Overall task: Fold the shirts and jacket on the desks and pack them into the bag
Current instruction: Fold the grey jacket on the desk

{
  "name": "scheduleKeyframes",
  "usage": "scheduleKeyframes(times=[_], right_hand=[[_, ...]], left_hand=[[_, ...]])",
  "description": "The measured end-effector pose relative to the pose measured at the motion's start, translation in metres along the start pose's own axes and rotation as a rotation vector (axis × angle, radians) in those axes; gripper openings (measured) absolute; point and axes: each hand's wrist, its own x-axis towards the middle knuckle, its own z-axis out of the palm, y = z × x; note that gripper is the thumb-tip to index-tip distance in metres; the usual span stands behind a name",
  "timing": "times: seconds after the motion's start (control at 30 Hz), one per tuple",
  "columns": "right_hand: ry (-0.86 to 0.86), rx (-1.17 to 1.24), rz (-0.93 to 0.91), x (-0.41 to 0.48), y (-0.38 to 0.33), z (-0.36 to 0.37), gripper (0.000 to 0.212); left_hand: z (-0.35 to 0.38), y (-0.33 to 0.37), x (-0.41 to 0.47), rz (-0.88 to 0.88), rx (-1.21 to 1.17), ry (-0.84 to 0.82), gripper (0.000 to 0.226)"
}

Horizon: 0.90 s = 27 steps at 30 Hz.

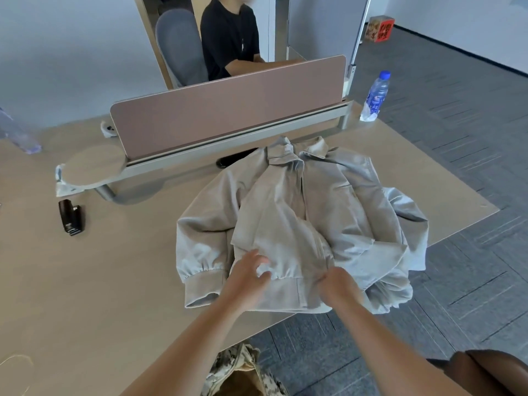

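A light grey jacket [303,207] lies front up on the beige desk [100,267], collar toward the divider. Its left sleeve is folded in across the chest, and its right side bunches over the desk's right edge. My left hand [251,274] rests on the ribbed hem with curled fingers pinching the fabric. My right hand [338,284] grips the hem near the zipper line. A camouflage-patterned fabric item [243,370] shows below the desk's front edge; I cannot tell what it is.
A pink divider panel [228,110] runs across the back of the desk. A water bottle [375,95] stands at the far right corner, a black stapler [71,217] lies at left. A person in black sits behind the divider. Grey carpet lies to the right.
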Motion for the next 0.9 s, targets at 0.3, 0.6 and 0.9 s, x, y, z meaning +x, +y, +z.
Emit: scheduleKeyframes(times=[0.3, 0.6, 0.9], right_hand=[[-0.102, -0.131, -0.076, 0.023, 0.026, 0.033, 0.043], [-0.127, 0.311, -0.168, 0.009, 0.04, 0.025, 0.043], [0.187, 0.213, 0.094, 0.01, 0.072, -0.01, 0.046]], left_hand=[[0.04, -0.029, 0.023, -0.068, 0.524, -0.296, 0.046], [0.033, 0.004, 0.026, -0.168, 0.307, -0.041, 0.054], [0.095, 0.073, 0.03, 0.126, -0.036, -0.259, 0.035]])
